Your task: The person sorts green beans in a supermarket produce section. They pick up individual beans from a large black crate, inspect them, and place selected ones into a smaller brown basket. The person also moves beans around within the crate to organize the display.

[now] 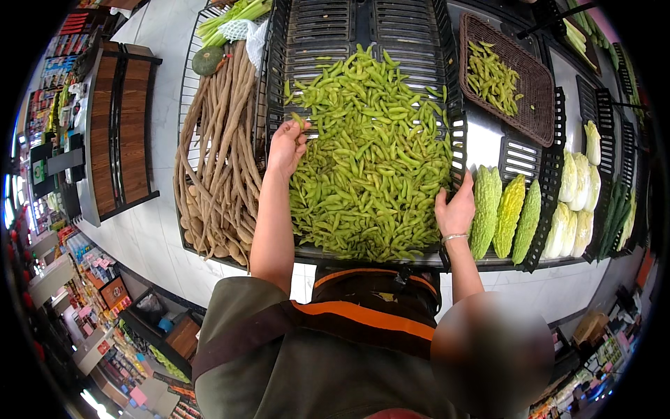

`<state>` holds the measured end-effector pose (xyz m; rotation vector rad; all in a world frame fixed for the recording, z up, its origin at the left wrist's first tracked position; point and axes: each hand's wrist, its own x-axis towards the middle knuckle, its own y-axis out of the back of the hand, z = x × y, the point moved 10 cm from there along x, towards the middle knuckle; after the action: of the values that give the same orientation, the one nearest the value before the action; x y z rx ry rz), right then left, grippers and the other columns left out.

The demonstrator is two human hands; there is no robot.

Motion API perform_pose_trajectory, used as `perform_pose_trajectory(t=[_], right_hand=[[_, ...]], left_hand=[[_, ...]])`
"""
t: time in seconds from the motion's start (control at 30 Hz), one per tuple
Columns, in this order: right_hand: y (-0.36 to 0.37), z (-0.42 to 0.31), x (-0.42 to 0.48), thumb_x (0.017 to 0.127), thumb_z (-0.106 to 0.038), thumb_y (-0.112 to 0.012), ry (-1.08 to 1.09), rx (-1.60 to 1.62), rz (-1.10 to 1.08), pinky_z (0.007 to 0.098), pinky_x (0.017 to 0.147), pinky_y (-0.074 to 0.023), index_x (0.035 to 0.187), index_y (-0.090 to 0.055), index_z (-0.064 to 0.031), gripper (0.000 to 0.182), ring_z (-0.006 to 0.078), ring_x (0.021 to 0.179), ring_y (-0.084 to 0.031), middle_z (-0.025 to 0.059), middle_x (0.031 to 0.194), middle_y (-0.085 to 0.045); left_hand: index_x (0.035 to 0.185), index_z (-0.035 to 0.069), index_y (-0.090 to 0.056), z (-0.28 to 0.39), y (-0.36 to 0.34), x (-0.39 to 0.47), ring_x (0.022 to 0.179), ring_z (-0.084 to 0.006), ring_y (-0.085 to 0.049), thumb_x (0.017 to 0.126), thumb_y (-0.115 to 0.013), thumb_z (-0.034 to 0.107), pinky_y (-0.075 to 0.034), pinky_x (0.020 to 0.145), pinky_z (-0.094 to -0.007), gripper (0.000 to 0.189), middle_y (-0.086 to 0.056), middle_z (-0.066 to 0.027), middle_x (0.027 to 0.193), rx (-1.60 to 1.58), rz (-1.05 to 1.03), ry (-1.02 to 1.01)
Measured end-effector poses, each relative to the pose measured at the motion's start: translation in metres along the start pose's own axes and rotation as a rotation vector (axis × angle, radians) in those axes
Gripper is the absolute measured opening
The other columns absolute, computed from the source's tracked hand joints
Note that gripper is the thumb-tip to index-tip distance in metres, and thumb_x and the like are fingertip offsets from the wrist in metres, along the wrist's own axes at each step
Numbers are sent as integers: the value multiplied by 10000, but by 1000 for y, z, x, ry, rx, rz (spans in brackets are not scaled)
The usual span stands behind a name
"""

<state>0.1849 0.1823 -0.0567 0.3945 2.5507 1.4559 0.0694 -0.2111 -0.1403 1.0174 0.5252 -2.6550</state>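
A heap of green edamame pods (371, 173) lies in front of me on black slatted display trays (319, 26). At the heap's left edge, my left hand (288, 149) pinches a single edamame pod (297, 119) between thumb and fingertips. My right hand (454, 209), with a bracelet at the wrist, is at the heap's right side. Its thumb is on the pod side of a slotted black plastic divider (459, 144) and its fingers are on the other side, around the near end.
Long brown roots (225, 136), a small green pumpkin (207, 61) and celery (230, 21) fill a wire rack at left. On the right are a brown woven basket (536, 99) with more pods, bitter melons (506, 214) and napa cabbages (576, 183). A wood-panelled counter (123, 131) stands farther left.
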Motion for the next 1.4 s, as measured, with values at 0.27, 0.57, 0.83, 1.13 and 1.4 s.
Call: perform_pose_trajectory(t=[0.27, 0.57, 0.83, 1.13, 1.4], right_hand=[[0, 1, 0, 803, -104, -647, -4, -17, -2, 489, 841, -482, 1382, -340, 24, 668, 428, 969, -593, 272, 1084, -597], [1, -3, 1, 797, -83, -642, -11, 21, -18, 483, 829, -485, 1379, -343, 28, 664, 427, 949, -596, 269, 1053, -603], [2, -3, 0, 791, -70, -642, -3, 14, 1, 477, 824, -489, 1383, -341, 23, 671, 429, 946, -597, 271, 1056, -602], [1, -6, 2, 786, -74, -652, 0, -18, -27, 478, 850, -487, 1385, -339, 25, 684, 430, 967, -603, 271, 1082, -603], [1, -3, 2, 800, -75, -648, -7, 10, -24, 464, 861, -495, 1383, -347, 28, 664, 411, 993, -613, 252, 1122, -611]], left_hand=[[1131, 5, -510, -11, -10, -2, 643, -67, -422, 1040, -449, 124, -360, 500, -199, 162, -606, -67, 1046, -120, -130, 41], [1155, 13, -518, -1, -15, -3, 637, -61, -416, 1040, -436, 99, -342, 498, -198, 166, -611, -64, 1042, 48, -91, -26], [1289, -5, -515, 16, -86, -13, 886, -157, -574, 967, -492, 74, -477, 749, -267, 332, -609, -82, 1081, -68, -158, -86], [1526, 29, 34, 21, -397, -100, 1427, -341, -252, 858, -685, 176, -206, 1181, -467, 993, -152, -289, 1520, -175, -831, -47], [1470, 48, -259, 29, -314, -74, 1208, -275, -504, 849, -660, 82, -495, 917, -372, 740, -347, -221, 1410, 287, -510, -461]])
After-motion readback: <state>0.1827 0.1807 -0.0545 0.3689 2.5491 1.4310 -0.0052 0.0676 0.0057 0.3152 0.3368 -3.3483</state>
